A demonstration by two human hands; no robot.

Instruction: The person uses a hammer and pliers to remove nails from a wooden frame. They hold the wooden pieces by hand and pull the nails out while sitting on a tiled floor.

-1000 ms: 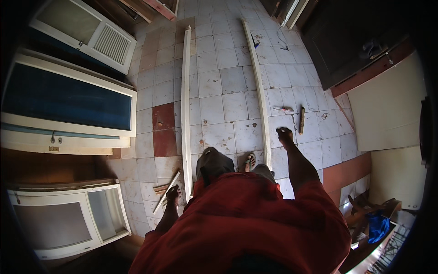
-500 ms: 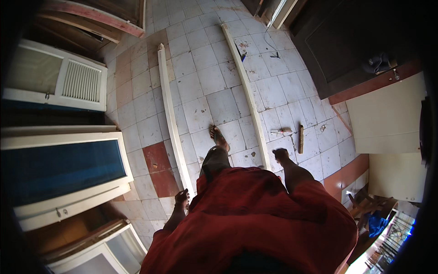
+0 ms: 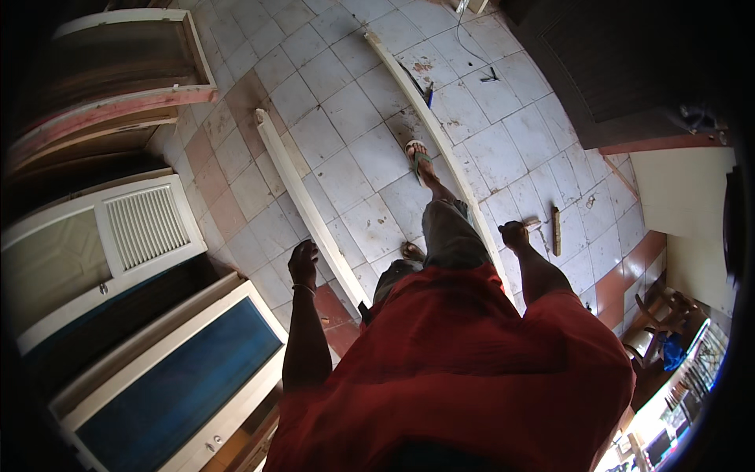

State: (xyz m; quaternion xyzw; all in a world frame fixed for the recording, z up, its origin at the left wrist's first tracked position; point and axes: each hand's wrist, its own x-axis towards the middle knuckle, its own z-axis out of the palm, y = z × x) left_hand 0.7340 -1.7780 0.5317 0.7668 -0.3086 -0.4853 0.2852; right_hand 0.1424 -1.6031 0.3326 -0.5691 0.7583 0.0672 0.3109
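Note:
I am between two long white timber beams, one on the left and one on the right, lying on the tiled floor. My left hand hangs beside the left beam, fingers loosely curved and apart, holding nothing visible. My right hand is just right of the right beam, fingers curled; any contents are hidden. Near it lie a small pale object, partly behind the hand, and a short wooden strip. My sandalled foot is forward between the beams.
White louvred panels and blue-paned frames line the left, with wooden frames above. A dark door and cream boards stand right. A cord and a blue-handled tool lie ahead; wooden furniture is lower right.
The view has swung and moved forward along the beams. One foot has stepped ahead between them. My left hand has risen in the frame and my right hand has shifted rightward.

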